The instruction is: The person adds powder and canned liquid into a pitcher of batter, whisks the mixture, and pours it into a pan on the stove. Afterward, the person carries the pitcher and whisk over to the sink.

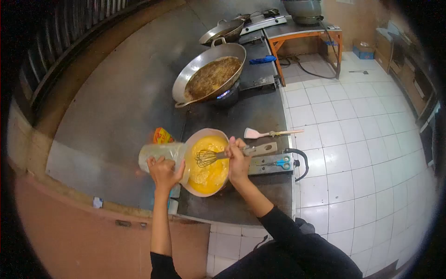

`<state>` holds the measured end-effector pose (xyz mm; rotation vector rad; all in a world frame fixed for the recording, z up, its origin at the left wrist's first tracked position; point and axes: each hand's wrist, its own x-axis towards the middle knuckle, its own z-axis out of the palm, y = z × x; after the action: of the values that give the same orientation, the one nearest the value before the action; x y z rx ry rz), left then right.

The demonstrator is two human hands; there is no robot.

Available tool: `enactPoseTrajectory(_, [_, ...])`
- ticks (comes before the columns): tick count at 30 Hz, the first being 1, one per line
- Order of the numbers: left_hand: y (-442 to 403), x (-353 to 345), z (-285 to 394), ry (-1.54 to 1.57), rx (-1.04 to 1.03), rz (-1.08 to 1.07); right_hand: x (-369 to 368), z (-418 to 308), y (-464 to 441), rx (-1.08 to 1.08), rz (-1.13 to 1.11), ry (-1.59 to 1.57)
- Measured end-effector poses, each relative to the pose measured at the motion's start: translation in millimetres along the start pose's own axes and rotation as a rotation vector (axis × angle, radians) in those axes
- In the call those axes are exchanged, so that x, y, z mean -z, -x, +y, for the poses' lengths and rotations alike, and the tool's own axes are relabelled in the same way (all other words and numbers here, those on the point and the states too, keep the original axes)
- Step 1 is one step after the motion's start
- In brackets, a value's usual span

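Observation:
A pale bowl (189, 144) on the dark counter holds yellow liquid (206, 179) that looks like beaten egg, with bubbles on top. My right hand (239, 162) is closed round the handle of a wire whisk (209, 157), whose loops are over or in the liquid. To the left, my left hand (163, 173) grips a cloudy, see-through plastic container (151, 152), tilted sideways with one end at the bowl's left rim. What the container holds I cannot make out. Behind it lies a red and yellow packet (162, 136).
Beyond the bowl, a large wok (183, 83) of bubbling brown oil sits over a lit burner (227, 96). Another wok (223, 31) stands farther back. On the counter's right are a spatula (253, 134) and blue-handled scissors (282, 162). A black hose (305, 160) loops off the edge.

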<state>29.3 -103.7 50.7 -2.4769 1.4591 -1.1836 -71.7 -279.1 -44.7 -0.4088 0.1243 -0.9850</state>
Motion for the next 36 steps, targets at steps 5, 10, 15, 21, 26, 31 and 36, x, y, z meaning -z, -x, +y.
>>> enactPoseTrajectory(5, [7,0,-6,0.056,0.035,-0.014,-6,-22,11,-0.011,-0.034,0.004])
enactPoseTrajectory(10, [24,1,-6,0.052,0.127,0.027,-10,-38,13,0.058,-0.038,0.035])
enactPoseTrajectory(15, [31,5,-14,-0.018,0.341,0.283,-20,-52,5,0.034,-0.032,-0.051])
enactPoseTrajectory(21, [77,9,-20,0.189,1.263,0.312,-81,-53,10,-0.024,-0.398,-0.075])
enactPoseTrajectory(26, [79,45,11,0.895,1.463,0.746,-172,-22,40,-0.105,-0.879,0.365])
enactPoseTrajectory(31, [118,81,30,0.996,1.573,0.984,-220,17,113,-0.125,-1.495,0.464])
enactPoseTrajectory(36, [125,138,102,1.106,1.557,1.434,-178,-10,174,0.183,-1.802,0.495])
